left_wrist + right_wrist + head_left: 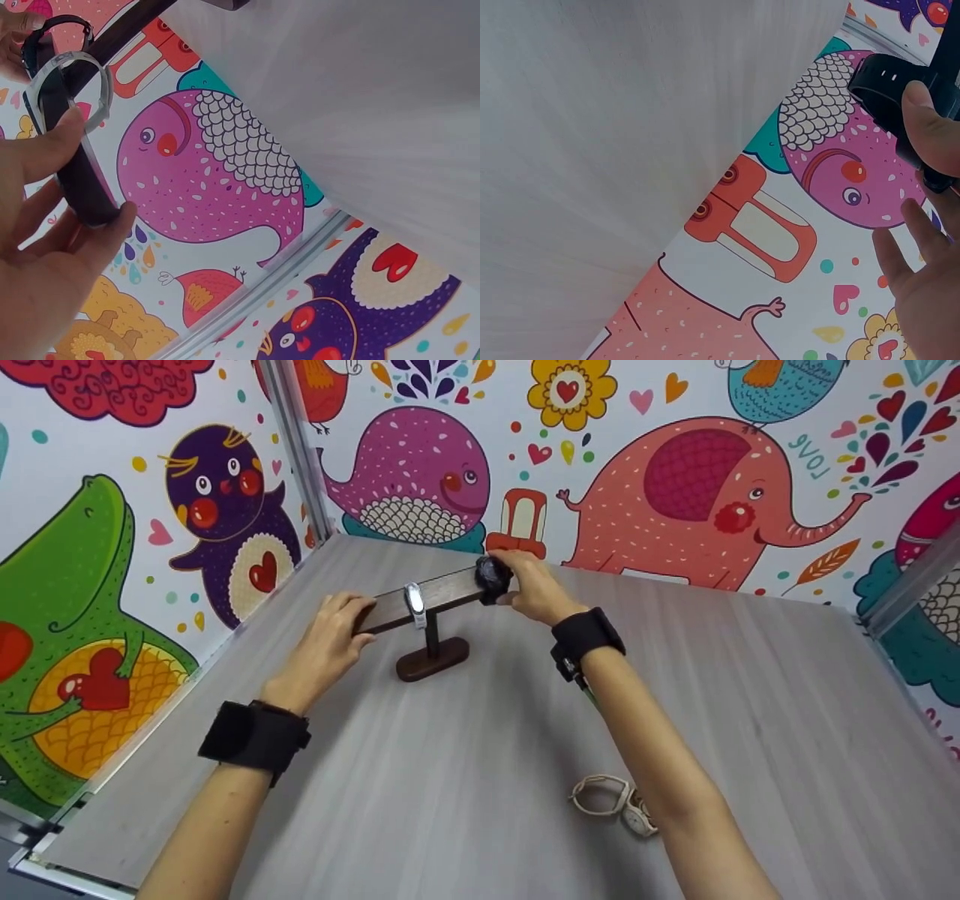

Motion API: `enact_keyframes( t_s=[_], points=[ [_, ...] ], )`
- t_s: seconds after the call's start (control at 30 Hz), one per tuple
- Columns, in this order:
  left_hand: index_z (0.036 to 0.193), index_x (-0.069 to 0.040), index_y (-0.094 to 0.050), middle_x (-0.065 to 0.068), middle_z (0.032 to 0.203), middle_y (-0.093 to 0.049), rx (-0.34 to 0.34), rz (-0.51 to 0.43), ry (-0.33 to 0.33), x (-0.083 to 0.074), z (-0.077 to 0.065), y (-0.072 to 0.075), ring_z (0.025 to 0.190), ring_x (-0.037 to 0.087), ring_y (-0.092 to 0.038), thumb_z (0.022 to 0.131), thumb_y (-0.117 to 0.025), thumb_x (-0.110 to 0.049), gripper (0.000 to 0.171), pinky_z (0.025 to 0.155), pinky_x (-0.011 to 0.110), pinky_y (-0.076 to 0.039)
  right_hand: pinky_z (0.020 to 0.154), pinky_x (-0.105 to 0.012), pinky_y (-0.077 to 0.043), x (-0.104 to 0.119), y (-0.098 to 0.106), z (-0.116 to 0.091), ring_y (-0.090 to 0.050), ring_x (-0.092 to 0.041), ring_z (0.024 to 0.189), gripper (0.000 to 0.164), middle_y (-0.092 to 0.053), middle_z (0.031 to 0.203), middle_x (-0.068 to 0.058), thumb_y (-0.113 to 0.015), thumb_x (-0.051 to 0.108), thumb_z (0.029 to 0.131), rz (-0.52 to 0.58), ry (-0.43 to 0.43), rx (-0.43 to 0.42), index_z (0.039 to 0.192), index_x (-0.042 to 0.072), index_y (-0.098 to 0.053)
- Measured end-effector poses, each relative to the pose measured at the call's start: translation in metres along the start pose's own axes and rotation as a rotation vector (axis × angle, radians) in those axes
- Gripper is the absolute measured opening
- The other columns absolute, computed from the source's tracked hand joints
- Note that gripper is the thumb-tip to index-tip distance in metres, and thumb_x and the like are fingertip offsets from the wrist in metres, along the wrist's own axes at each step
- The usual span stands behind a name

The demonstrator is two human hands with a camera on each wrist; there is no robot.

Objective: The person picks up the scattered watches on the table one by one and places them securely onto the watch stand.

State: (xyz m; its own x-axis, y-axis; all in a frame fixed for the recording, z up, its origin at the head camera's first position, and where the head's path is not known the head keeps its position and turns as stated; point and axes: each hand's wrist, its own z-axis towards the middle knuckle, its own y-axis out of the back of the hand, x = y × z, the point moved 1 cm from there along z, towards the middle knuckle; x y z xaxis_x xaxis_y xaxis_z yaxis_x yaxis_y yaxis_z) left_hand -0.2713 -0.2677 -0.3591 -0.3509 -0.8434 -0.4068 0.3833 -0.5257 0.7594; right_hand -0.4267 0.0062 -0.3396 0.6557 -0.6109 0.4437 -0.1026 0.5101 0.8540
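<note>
A dark wooden T-shaped watch stand (pixel 454 589) has its bar raised on a post above an oval base (pixel 433 660). My left hand (pixel 322 643) grips the bar's left end, thumb on one side and fingers on the other in the left wrist view. Around the middle of the bar hangs a slim watch with a pale band (pixel 415 601). A black wristwatch (pixel 493 577) encircles the right end, and my right hand (pixel 534 589) holds it there. In the right wrist view, the thumb lies against the black strap (pixel 885 81) while other fingers are spread below.
On the grey table (pixel 420 780), a beige-strapped watch (pixel 637 819) lies near my right forearm, which partly covers it. Printed cartoon walls (pixel 540 457) stand behind and at both sides. A metal corner post (pixel 300 450) rises at the back left.
</note>
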Motion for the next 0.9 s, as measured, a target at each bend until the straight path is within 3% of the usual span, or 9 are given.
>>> enact_keyframes(
  t_s=[0.33,0.57,0.9],
  points=[
    [0.127,0.013,-0.058,0.032,0.125,-0.06,-0.003,-0.001,-0.012,-0.001,0.001,0.0,0.121,0.048,-0.054,0.083,-0.075,0.004,0.049,0.119,0.058,-0.033,0.123,-0.055,-0.028,0.012,-0.007,0.0,-0.042,-0.031,0.143,0.067,-0.053,0.149,-0.012,-0.077,0.001,0.085,-0.008,0.013,0.011,0.146,0.013,-0.051],
    [0.127,0.013,-0.058,0.031,0.124,-0.06,-0.012,0.001,-0.015,-0.002,0.005,0.002,0.119,0.048,-0.054,0.082,-0.075,0.005,0.048,0.114,0.055,-0.039,0.125,-0.063,-0.013,0.034,-0.015,0.004,-0.03,-0.03,0.152,0.068,-0.054,0.15,-0.005,-0.078,0.003,0.084,-0.016,0.06,0.029,0.145,0.016,-0.052],
    [0.129,0.013,-0.058,0.032,0.126,-0.059,0.006,0.005,0.005,-0.002,0.002,0.001,0.122,0.047,-0.053,0.082,-0.075,0.004,0.05,0.119,0.056,-0.034,0.123,-0.055,-0.023,0.048,-0.026,0.004,-0.03,-0.027,0.152,0.07,-0.053,0.151,-0.006,-0.078,0.003,0.084,-0.065,0.102,0.045,0.147,0.014,-0.05]
  ],
)
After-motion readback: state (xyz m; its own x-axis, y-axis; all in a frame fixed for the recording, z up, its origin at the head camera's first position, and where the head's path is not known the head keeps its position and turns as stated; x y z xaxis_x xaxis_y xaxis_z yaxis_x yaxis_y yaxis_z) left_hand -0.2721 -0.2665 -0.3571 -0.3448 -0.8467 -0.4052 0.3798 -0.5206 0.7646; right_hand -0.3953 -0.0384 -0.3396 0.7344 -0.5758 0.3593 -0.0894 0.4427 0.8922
